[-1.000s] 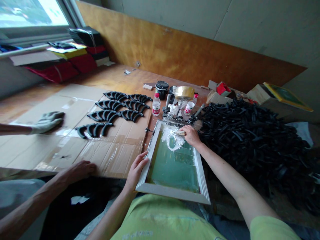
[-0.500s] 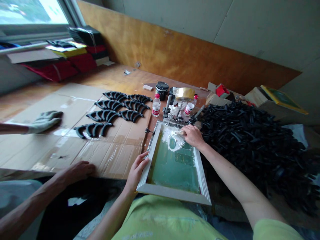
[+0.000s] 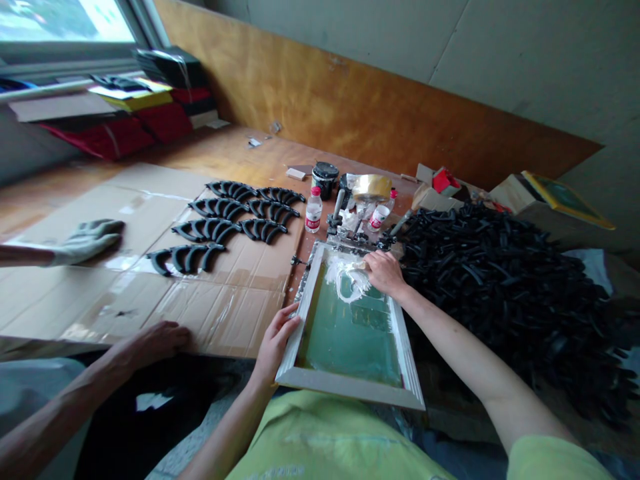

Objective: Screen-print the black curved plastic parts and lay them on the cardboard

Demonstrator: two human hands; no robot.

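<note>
At the far left, we see a co-worker's gloved hand (image 3: 85, 240) lying flat on the cardboard sheet (image 3: 150, 280) that covers the wooden tabletop (image 3: 225, 150). Nearer to us, another bare hand (image 3: 155, 341) of a co-worker rests on the cardboard's front edge. Right of the glove, rows of curved black parts (image 3: 225, 217) lie in neat lines on the cardboard. A small water bottle (image 3: 313, 209) stands upright just beyond them, with a dark jar (image 3: 325, 179) behind it.

In the middle, our left hand (image 3: 277, 337) grips the left rail of the printing screen (image 3: 350, 390), fingers curled over its pale frame. The screen, with green mesh, lies in front of our chest, its far end against a clamp at the tabletop. Our right hand (image 3: 383, 273) is closed around a small tool we cannot make out, pressed into the white ink (image 3: 350, 280) smeared at the screen's far end.

To the right, a large heap of loose black parts (image 3: 505, 280) sits just beside the screen. Behind it are cardboard boxes (image 3: 520, 193), one carrying a yellow-framed screen (image 3: 567, 197).
</note>
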